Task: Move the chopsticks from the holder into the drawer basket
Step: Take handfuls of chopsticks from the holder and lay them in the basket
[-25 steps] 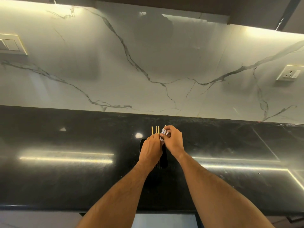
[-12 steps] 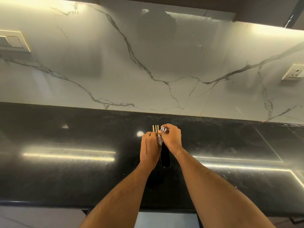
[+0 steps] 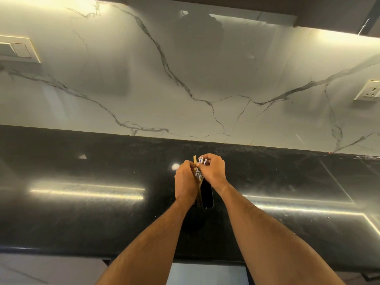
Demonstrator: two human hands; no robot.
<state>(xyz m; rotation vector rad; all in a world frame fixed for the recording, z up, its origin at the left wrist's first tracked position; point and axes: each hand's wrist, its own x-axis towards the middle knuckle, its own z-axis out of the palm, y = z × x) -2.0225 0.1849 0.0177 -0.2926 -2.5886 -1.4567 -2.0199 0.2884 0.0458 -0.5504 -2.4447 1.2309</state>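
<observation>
A black holder stands on the dark countertop, in the middle. Several light wooden chopsticks, some with blue-and-white patterned tops, rise out of it. My left hand is closed around the bundle from the left. My right hand grips the patterned tops from the right, its fingers curled over them. The two hands touch each other above the holder. Most of the chopsticks' length is hidden by my hands. No drawer basket is in view.
A white marble backsplash rises behind the counter. A switch plate sits on it at the left and a socket at the right. The counter's front edge runs below my forearms. Dark cabinets hang overhead.
The chopsticks now lean right in my hands. My hands have closed tighter together around them. The camera has tilted slightly.
</observation>
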